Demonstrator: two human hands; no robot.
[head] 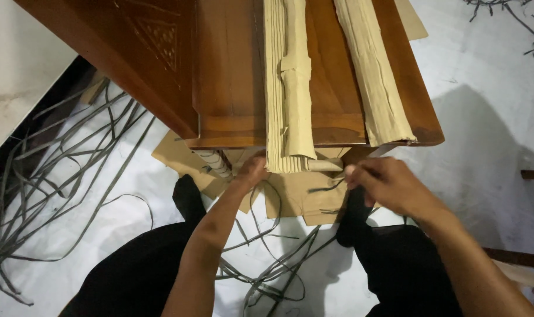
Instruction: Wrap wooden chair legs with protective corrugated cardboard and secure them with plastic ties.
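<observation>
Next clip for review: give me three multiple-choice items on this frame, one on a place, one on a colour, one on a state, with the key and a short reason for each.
1. Where do the grey strapping bands mostly lie?
A. On the white floor at the person's left
B. On top of the wooden furniture
C. Hung on a wall

2. What colour is the corrugated cardboard wrap on the wooden furniture piece?
A. Blue
B. Tan
C. White

3. What is the left hand doing?
A. Hanging free in the air
B. Resting flat on the floor
C. Touching the lower end of the cardboard wrap

Key:
1 A, the bands sprawl in loose loops across the floor on that side.
2 B, the ribbed strips are plain tan.
3 C, its fingers meet the wrap's bottom edge, while the right hand works beside it.
</observation>
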